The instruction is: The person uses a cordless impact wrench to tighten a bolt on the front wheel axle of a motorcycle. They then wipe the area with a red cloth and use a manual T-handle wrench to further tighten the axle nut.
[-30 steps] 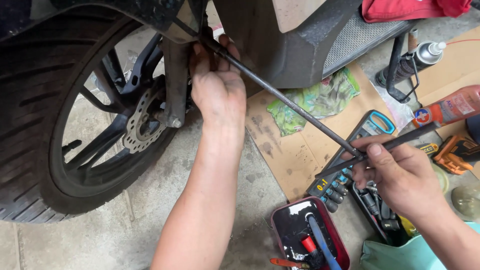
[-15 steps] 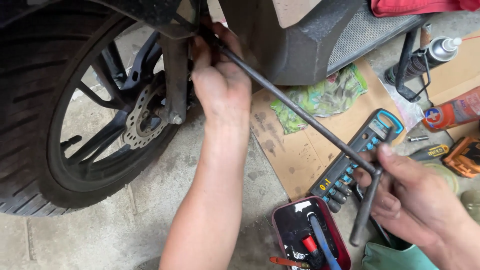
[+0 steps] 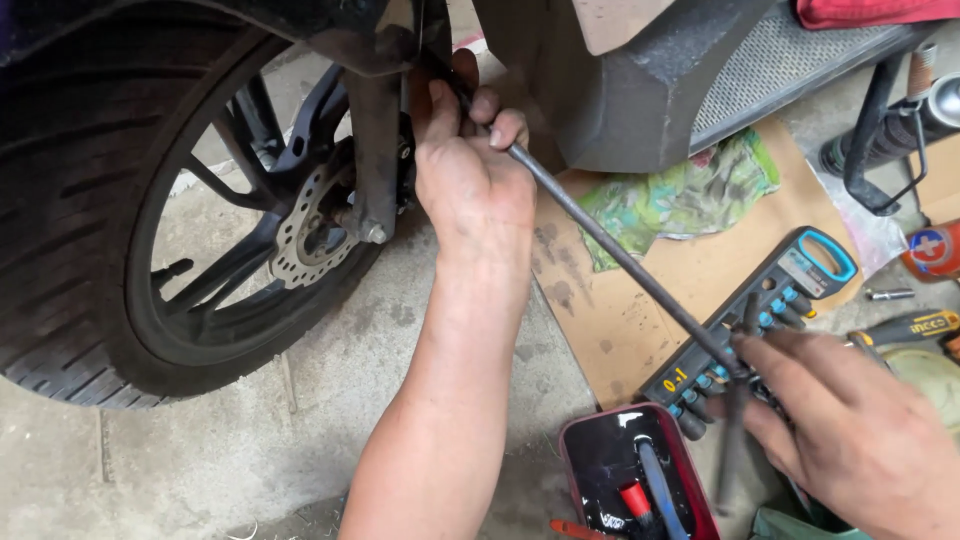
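Observation:
A motorcycle front wheel [image 3: 90,230] with a black tyre and a drilled brake disc [image 3: 305,235] fills the left. My left hand [image 3: 470,170] reaches up beside the fork leg [image 3: 375,150], its fingers closed around the far end of a long dark T-handle wrench [image 3: 620,260]. The wrench shaft slants down to the right. My right hand [image 3: 850,430] grips its crossbar handle, which hangs almost vertical below my fingers.
A dark socket holder with blue-tipped bits [image 3: 760,320] lies on brown cardboard [image 3: 620,330]. A green patterned rag [image 3: 680,200] sits under the bike's grey body panel [image 3: 640,80]. A red-rimmed black tray [image 3: 635,480] holds small tools. The kickstand [image 3: 880,130] and a spray can are at right.
The wrench's crossbar has turned from roughly level to nearly upright as my right hand rotated it and moved lower right. My left hand stays at the fork.

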